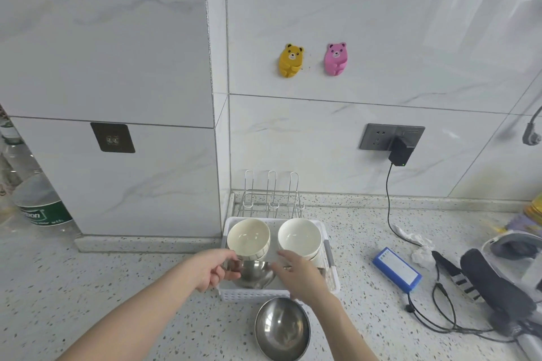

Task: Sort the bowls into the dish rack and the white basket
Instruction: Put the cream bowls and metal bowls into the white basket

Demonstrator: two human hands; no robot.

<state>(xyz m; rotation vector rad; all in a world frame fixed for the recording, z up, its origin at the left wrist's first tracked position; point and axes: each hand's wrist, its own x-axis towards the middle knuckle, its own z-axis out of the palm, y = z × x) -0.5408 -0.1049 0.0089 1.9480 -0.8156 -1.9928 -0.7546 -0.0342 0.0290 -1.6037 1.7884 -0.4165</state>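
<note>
Left hand grip curled round rim of steel bowl, held tilted over near end of white basket; right hand fingers relaxed and spread, touching bowl's right edge, gripping nothing. Two white ceramic bowls side by side at basket's far end, wire dish rack just behind against wall. Second steel bowl upright on tabletop, just in front of basket.
</note>
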